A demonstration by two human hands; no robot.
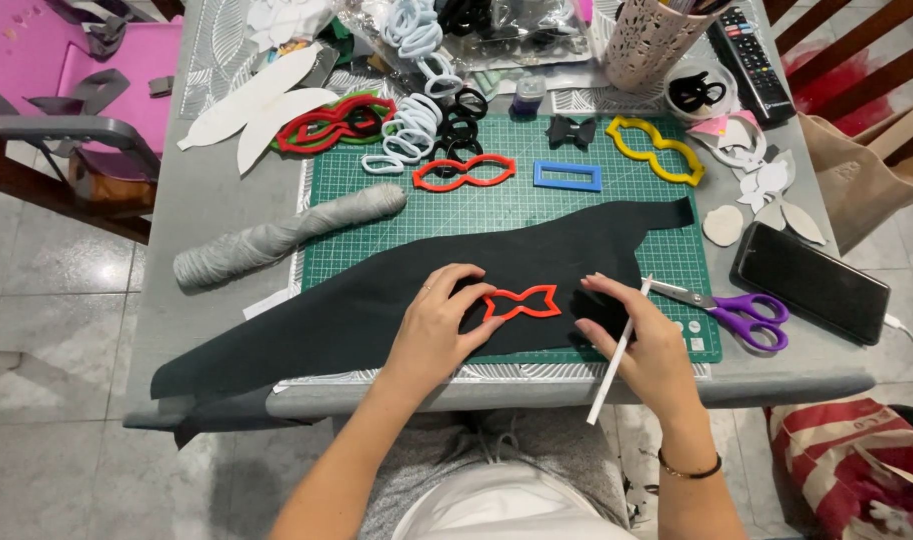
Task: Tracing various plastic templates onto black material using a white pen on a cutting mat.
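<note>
My left hand (439, 325) is reaching in from six o'clock, its fingers (467, 283) spread open and pressing a small red bow-shaped template (522, 302) flat on the black felt (377, 300). My right hand (642, 340) is lying at the template's three o'clock, fingers closed around a white pencil (617, 360). The felt is stretching across the green cutting mat (497, 215) on the desk (227, 200). Purple scissors (737, 312) are resting farther toward three o'clock.
</note>
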